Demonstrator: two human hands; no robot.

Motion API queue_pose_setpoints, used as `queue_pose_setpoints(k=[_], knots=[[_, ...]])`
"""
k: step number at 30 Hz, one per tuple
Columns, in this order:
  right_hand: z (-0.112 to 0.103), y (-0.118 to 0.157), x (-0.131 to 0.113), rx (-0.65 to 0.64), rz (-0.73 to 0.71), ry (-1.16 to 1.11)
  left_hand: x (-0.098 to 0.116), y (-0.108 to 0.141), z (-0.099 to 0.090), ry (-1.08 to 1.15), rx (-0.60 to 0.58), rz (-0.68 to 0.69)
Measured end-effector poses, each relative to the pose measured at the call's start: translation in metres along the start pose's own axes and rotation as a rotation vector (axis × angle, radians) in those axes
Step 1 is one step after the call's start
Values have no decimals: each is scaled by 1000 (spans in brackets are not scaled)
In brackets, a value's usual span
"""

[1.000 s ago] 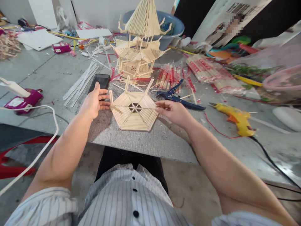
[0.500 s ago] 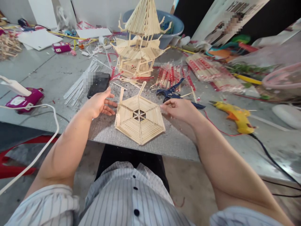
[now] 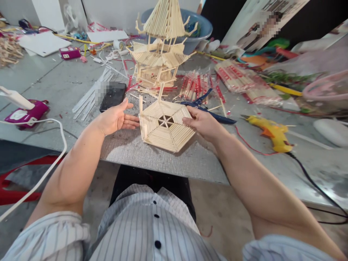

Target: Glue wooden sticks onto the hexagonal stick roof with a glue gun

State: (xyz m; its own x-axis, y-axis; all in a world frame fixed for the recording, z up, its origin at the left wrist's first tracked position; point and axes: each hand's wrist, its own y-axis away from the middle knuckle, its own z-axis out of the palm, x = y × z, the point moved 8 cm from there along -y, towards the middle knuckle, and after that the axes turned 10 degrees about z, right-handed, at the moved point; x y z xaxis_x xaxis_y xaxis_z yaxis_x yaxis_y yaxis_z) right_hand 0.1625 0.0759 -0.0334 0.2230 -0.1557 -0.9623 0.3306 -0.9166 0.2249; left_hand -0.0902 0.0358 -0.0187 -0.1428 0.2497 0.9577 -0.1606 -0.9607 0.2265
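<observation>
A hexagonal panel of thin wooden sticks [image 3: 176, 135], with a small spoked opening at its middle, is tilted above the front of the table. My right hand [image 3: 199, 122] grips its right edge, thumb on top. At the panel's left edge is my left hand [image 3: 119, 119], its fingers apart and their tips close to or touching the sticks. Two short stick pieces rise from the panel's left and back corners. Behind it stands a tiered stick pagoda [image 3: 160, 58]. Blue pliers [image 3: 217, 116] lie just beyond my right hand.
A yellow glue gun [image 3: 272, 133] lies at the right with its black cord. Near my left hand are a black phone [image 3: 112, 97] and white strips [image 3: 91, 95]. Wrapped stick packs [image 3: 239, 80] lie behind. A purple power socket [image 3: 27, 114] is at the left.
My right hand has taken hold of the panel's right edge. The panel has turned and tilted, its front edge now further from the table edge. My left hand has moved slightly, fingers straighter.
</observation>
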Motion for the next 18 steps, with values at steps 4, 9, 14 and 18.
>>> queue_pose_setpoints(k=[4,9,14,18], knots=[[-13,-12,19,121,172,-238,0,-4,1,33,-37,17],[-27,-14,19,114,203,-440,2,-4,3,98,-71,50],[-25,-13,20,63,229,-465,-7,-2,18,86,-227,-16],[-20,-12,23,63,280,-429,-12,-2,27,110,-297,-48]])
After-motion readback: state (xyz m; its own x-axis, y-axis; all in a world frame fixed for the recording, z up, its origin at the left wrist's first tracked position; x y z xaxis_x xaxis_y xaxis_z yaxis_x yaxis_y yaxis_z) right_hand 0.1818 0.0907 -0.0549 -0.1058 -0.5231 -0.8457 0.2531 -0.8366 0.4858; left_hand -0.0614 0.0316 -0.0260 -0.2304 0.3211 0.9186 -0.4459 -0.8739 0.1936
